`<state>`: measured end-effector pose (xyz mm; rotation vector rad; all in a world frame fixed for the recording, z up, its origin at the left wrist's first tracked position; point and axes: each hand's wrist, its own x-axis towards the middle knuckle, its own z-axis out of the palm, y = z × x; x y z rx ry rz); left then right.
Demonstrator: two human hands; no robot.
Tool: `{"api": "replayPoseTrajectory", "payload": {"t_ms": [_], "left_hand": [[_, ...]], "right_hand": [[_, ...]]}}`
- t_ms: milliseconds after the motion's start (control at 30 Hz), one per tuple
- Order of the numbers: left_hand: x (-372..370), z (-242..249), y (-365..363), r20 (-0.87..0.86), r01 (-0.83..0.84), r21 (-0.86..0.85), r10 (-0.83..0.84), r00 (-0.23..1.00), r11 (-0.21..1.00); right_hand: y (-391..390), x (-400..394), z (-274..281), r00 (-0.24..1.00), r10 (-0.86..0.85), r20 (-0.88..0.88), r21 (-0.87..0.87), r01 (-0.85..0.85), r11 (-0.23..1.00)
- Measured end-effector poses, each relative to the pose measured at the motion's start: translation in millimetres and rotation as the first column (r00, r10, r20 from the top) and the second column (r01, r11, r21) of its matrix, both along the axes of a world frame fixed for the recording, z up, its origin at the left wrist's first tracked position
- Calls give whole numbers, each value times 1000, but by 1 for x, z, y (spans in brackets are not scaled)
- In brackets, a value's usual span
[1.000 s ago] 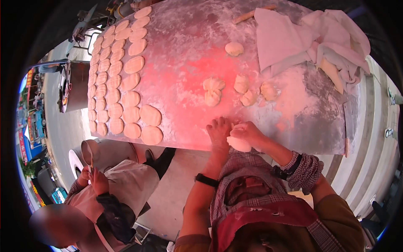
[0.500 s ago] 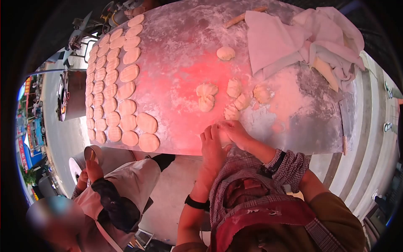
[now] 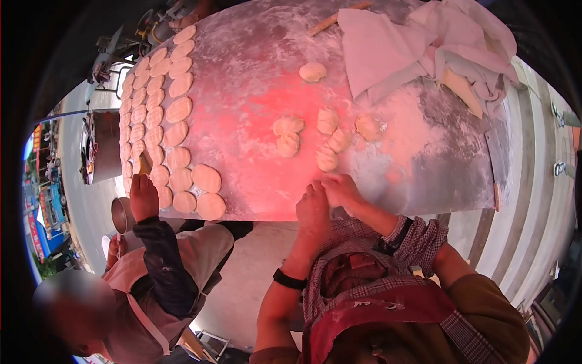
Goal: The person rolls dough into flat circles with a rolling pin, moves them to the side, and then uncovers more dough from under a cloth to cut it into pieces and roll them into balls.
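At the near edge of the floured table, my left hand (image 3: 313, 210) is curled closed and my right hand (image 3: 342, 193) meets it at the fingertips. The dough piece between them is mostly hidden by the fingers. Just beyond my hands lies a twisted dough lump (image 3: 327, 159), with another dough lump (image 3: 340, 140) touching or almost touching it. Further off are a dough lump (image 3: 328, 120), one to the right (image 3: 368, 127), and a clustered dough pair (image 3: 288, 134). A rounder dough ball (image 3: 313, 72) sits apart, farther back.
Rows of flattened dough rounds (image 3: 179, 110) fill the table's left side. A co-worker's hand (image 3: 144, 197) reaches over them with a brush-like tool (image 3: 145, 164); the co-worker also has a metal pot (image 3: 122, 215). Pale cloths (image 3: 388, 54) and a rolling pin (image 3: 338, 19) lie at the back right.
My left hand has closed more, covering the dough seen between my hands before. The co-worker's hand has moved from the pot up over the dough rounds. The view has shifted slightly.
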<state>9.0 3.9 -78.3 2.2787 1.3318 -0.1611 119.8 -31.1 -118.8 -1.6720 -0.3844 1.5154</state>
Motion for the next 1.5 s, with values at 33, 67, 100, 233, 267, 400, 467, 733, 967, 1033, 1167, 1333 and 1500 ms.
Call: {"api": "replayPoseTrajectory", "payload": {"t_ms": [33,67,100,233,267,400,467,733,967,1033,1167,1333,1500], "left_hand": [[-1,-1,1,-9,13,-6,-13,1000,1000],[-3,-4,0,-9,17,-4,-17,1000,1000],[-5,-8,-2,-39,29,33,-27,999,999],[-24,-30,11,-173,84,106,-64,983,991],[-32,-43,17,-205,72,89,-52,977,993],[-38,-34,46,9,-329,-12,329,944,944],[-41,-30,59,306,-406,-153,434,848,901],[-54,-67,72,517,-512,64,410,751,857],[-44,-86,31,141,-443,497,434,890,746],[-40,-86,35,107,-444,474,451,886,761],[-48,-101,36,126,-431,516,432,893,740],[-52,-104,38,95,-435,508,453,886,744],[-52,-105,39,33,-384,558,443,896,736]], "right_hand": [[-3,1,-3,1000,-19,-21,51,21,998],[-5,1,-4,999,-23,-22,53,24,998],[-9,0,-6,997,-42,-61,97,47,994],[-16,16,41,883,153,-444,57,-142,988],[-12,16,93,726,215,-653,105,-194,975],[-20,0,125,932,141,333,599,-325,732],[-25,11,63,797,37,603,536,-439,721],[-127,122,54,573,-264,776,376,-84,923],[-205,149,-8,249,-183,951,194,-20,981],[-227,158,-14,234,-138,963,140,5,990],[-184,237,-27,-174,-28,984,91,365,926],[-168,177,-15,-43,-143,989,145,48,988],[-201,216,-22,-60,-66,996,77,218,973]]}}
